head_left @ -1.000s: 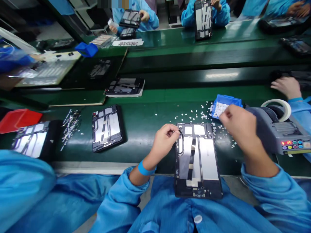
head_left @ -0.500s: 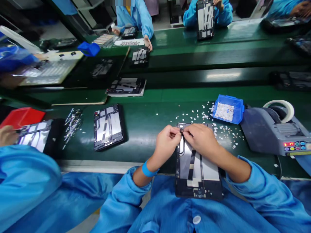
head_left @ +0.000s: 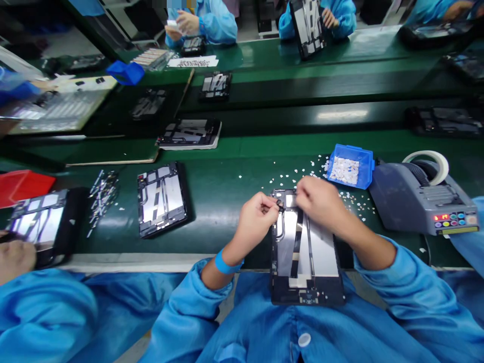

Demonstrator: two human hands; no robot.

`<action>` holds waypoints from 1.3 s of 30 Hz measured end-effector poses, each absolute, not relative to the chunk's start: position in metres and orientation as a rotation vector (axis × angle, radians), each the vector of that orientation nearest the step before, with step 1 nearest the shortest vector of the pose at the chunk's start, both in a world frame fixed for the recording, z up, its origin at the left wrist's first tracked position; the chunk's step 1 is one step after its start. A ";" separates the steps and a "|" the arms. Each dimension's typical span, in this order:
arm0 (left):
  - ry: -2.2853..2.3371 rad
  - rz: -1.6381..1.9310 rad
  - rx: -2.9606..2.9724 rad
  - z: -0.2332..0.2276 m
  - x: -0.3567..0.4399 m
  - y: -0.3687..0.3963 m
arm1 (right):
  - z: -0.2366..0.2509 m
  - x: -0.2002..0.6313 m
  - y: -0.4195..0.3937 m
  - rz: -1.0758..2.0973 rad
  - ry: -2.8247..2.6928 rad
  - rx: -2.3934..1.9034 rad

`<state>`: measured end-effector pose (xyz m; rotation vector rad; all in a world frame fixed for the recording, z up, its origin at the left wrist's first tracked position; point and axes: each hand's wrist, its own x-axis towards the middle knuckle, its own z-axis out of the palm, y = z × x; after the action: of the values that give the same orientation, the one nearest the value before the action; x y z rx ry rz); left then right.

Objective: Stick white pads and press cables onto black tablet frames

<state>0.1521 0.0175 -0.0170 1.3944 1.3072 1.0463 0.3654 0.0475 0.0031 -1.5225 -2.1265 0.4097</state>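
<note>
An opened tablet with its inner parts and pale battery panels exposed lies at the table's front edge, close to my body. At its upper left corner, my left hand pinches a small black part, which looks like a little flex piece. My right hand is over the tablet's upper right, blurred by motion. Its fingers are curled together, and whatever is between them cannot be made out. A blue wristband circles my left wrist.
A blue box of small white pieces stands behind the tablet, with loose pieces scattered around. At right is a grey tape dispenser. Another opened tablet lies left, beside a pile of thin strips. A co-worker's hand is far left.
My right hand has come away from my left fingertips, moving up and right. The left hand keeps its pinch. Across the table, a co-worker's hand has left a tablet.
</note>
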 end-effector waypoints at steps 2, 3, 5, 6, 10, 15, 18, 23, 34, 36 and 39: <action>1.283 1.045 1.335 -0.018 0.151 0.020 | 0.007 0.395 0.049 0.257 -1.943 -1.711; 1.274 1.047 1.313 -0.019 0.150 0.021 | 0.008 0.407 0.048 0.181 -1.865 -1.792; 1.267 1.051 1.283 -0.021 0.150 0.022 | 0.009 0.422 0.042 0.114 -1.852 -1.820; 1.269 1.052 1.275 -0.021 0.150 0.023 | 0.009 0.425 0.039 0.120 -1.915 -1.775; 1.294 1.044 1.280 -0.021 0.150 0.024 | 0.010 0.411 0.035 0.016 -1.965 -1.720; 1.323 0.949 1.368 -0.010 0.145 0.019 | 0.022 0.379 0.035 0.353 -2.021 -1.521; 1.300 0.927 1.491 -0.005 0.137 0.019 | 0.028 0.354 0.034 0.702 -2.111 -1.481; 1.430 0.928 1.915 -0.011 0.119 0.029 | 0.024 0.335 0.057 0.849 -2.051 -1.710; 1.222 0.804 2.681 -0.029 0.113 0.044 | 0.018 0.326 0.070 0.773 -2.176 -1.858; 1.216 0.766 2.752 -0.029 0.112 0.044 | 0.018 0.325 0.071 0.730 -2.199 -1.868; 1.216 0.656 2.868 -0.027 0.111 0.043 | 0.017 0.325 0.072 0.702 -2.219 -1.873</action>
<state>0.1106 0.0428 -0.0271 2.8679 1.2164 0.6556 0.3253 0.0718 0.0173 -1.8732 -2.2186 0.7019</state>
